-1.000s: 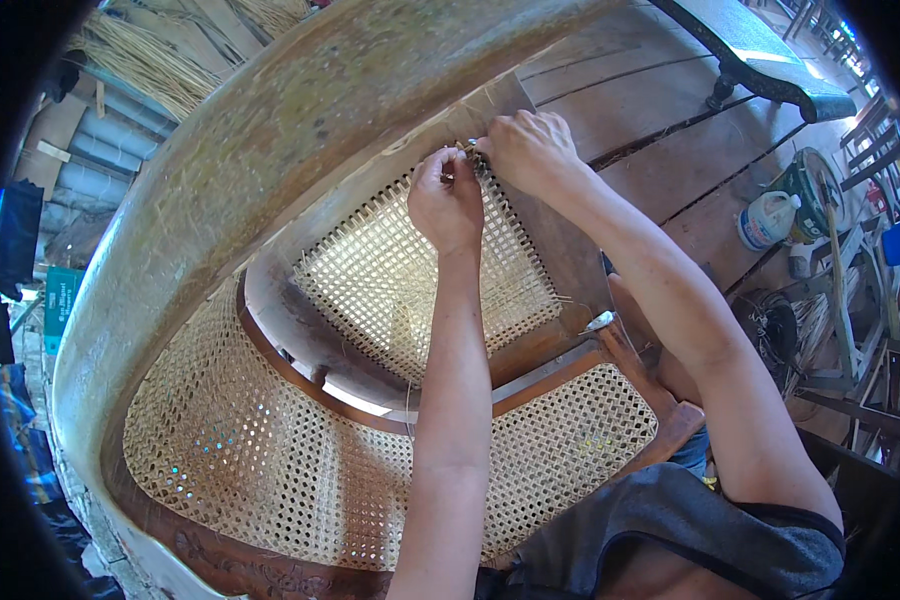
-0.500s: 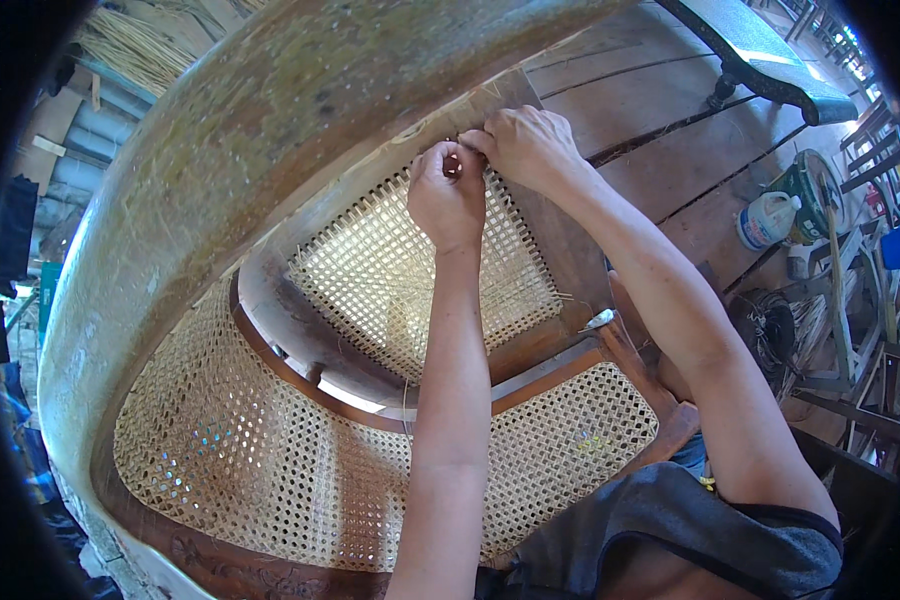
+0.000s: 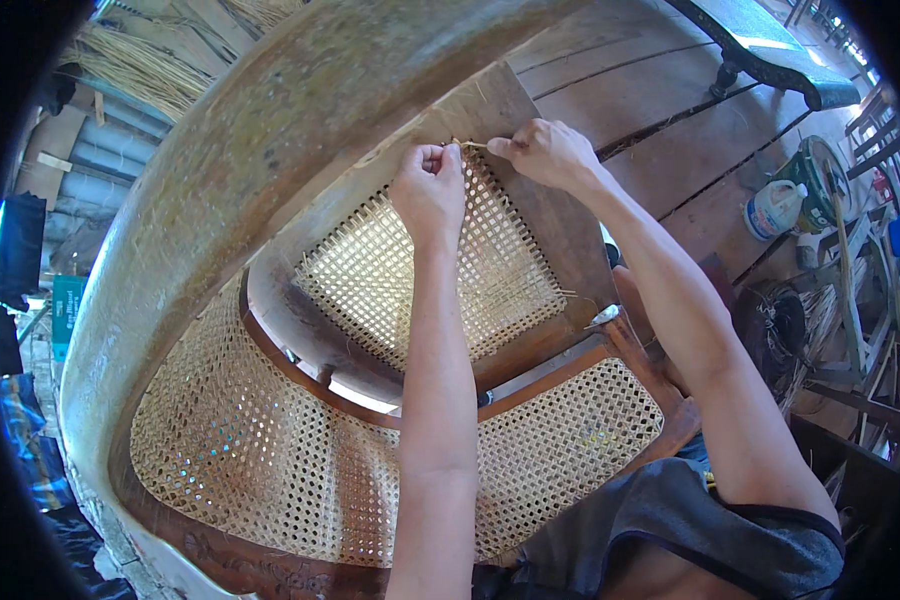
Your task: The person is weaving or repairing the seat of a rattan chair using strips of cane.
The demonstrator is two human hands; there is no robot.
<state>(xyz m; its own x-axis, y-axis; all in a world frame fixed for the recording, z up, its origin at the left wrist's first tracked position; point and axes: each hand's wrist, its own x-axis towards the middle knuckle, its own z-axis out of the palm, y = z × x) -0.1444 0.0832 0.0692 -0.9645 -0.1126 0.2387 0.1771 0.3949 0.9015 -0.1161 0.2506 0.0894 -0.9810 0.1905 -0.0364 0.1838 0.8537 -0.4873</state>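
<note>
A woven cane panel (image 3: 370,285) is set in a dark wooden frame (image 3: 570,225), with strand loops along its edges. At the panel's far corner, my left hand (image 3: 430,195) is closed in a pinch, its fingertips at the frame's edge. My right hand (image 3: 550,155) is closed just to the right, pinching a thin cane strand (image 3: 477,146) that runs across to the left fingertips. Exactly where the strand enters the edge is hidden by my left fingers. Nearer me curves a second cane panel (image 3: 320,460), finished in an open mesh and framed in reddish wood.
A thick curved wooden rim (image 3: 240,150) arches over the left and far side. On the plank floor at right stand a white jug (image 3: 773,210) and a green bucket (image 3: 815,185). A dark-edged bench (image 3: 770,65) is beyond. Loose cane strands (image 3: 135,65) lie far left.
My hands have moved apart: the right drew off to the right, pulling the strand into view between them, while the left shifted slightly left. The view has shifted a little.
</note>
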